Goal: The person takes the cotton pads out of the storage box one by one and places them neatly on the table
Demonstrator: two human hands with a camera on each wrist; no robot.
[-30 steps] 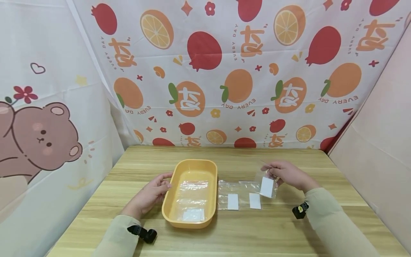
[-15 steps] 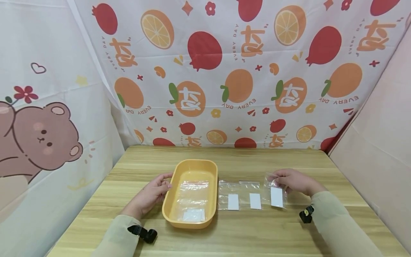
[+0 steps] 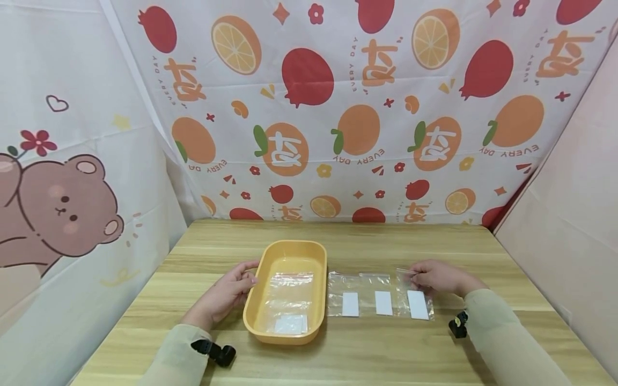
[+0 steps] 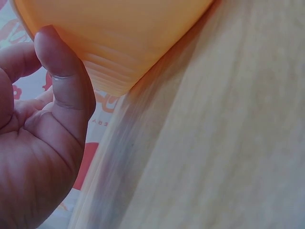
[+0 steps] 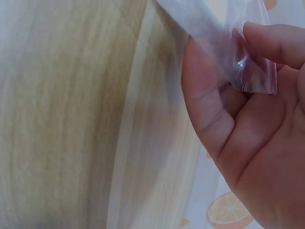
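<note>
Bag (image 3: 403,296), clear, with a white card (image 3: 418,305) in its lower part, is at the right end of a row of three, to the right of the tray and well apart from it. The right hand (image 3: 438,277) has it by the top: its grip pinches the film between thumb and fingers, and the right wrist view shows a corner of film lying between them. Whether the card end touches the desk or is just above it, I cannot tell.

Just left of it, the middle bag (image 3: 372,292) lies flat on the desk (image 3: 372,354), and the near bag (image 3: 335,295) lies between that and the tray. Each has a white card toward its lower right.

Next comes the yellow tray (image 3: 295,257), with more bags (image 3: 289,295) lying inside, white cards toward its near end. The left hand (image 3: 222,292) holds the tray's left side, its grip closed on the edge with the thumb at the rim.

Each light sleeve carries a small black camera at the wrist. Behind the desk hangs fruit-print cloth (image 3: 357,86); bear-print cloth (image 3: 72,209) hangs at left.
</note>
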